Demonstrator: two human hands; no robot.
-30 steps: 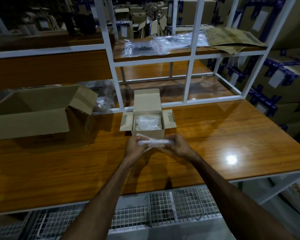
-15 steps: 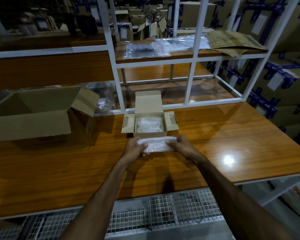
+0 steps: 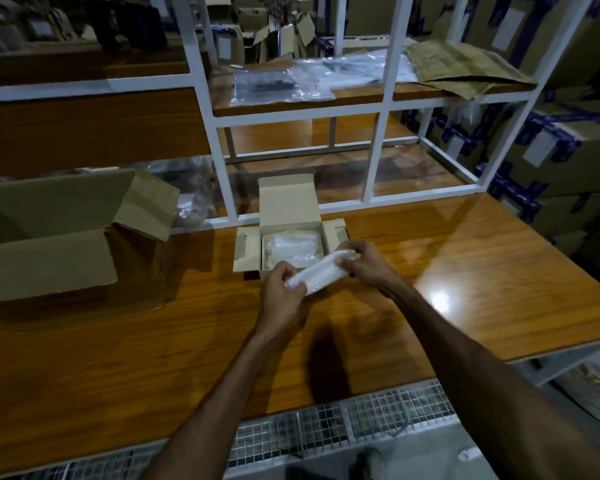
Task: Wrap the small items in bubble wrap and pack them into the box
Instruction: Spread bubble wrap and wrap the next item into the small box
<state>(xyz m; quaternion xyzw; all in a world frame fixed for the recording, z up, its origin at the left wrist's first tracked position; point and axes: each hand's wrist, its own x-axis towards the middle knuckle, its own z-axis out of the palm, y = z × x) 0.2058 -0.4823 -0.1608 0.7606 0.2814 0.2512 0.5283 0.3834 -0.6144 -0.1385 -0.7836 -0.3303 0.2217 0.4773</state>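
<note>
While the small box (image 3: pixel 291 244) sits open on the counter (image 3: pixel 430 271) with one wrapped bundle (image 3: pixel 293 249) inside, both hands hold another bubble-wrapped item (image 3: pixel 321 274) just above it; the left hand (image 3: pixel 283 289) and right hand (image 3: pixel 364 261) each pinch an end; a big open box (image 3: pixel 59 237) stands far left.

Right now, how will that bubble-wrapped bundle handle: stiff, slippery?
The bubble-wrapped bundle spans both hands without sagging, so probably stiff inside. Likely light, since fingertip grips hold it. The glossy wrap may be slippery.

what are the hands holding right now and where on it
A bubble-wrapped bundle, held by both ends: the left hand grips its near-left end, the right hand pinches its far-right end, just in front of the small open box.
</note>
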